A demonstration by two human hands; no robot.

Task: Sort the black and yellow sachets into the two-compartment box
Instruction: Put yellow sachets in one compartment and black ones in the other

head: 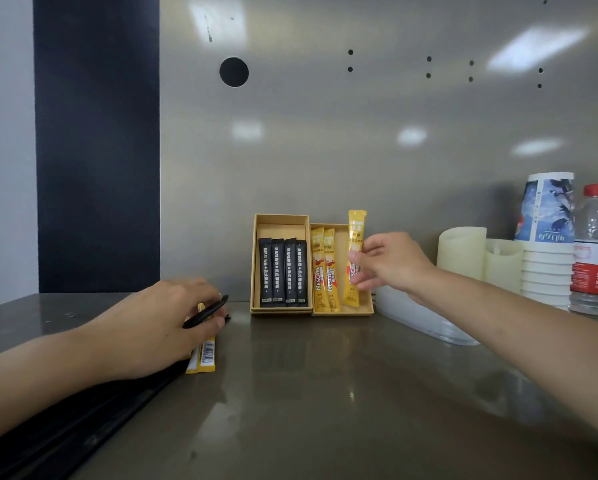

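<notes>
— Head view first: what surface is this?

— A dull grey metal counter (325, 393), smooth and faintly reflective, backed by a brushed metal wall (359, 133) with one large round hole and several small ones. Ceiling lights glare off the wall. At far left stands a dark navy panel (96, 143).

— And the box?

— The cardboard two-compartment box (281, 219) sits at the back of the counter against the wall. Its left compartment holds four black sachets (283, 271) side by side; the right one holds two yellow sachets (325, 275).

— The hands?

— The right hand (391, 263) pinches a third yellow sachet (355, 237) upright between thumb and fingers, its lower end down in the right compartment. The left hand (159, 327) lies on the counter, fingers closed on a black sachet (205, 311), over more yellow sachets on the counter (204, 356).

— Anything else about?

— To the right: a clear plastic container (425, 322), two cream candle-like cylinders (462, 252), a stack of paper cups (546, 254) and a water bottle (595, 251) with a red cap. A black strip (65, 434) runs along the near left edge.
</notes>
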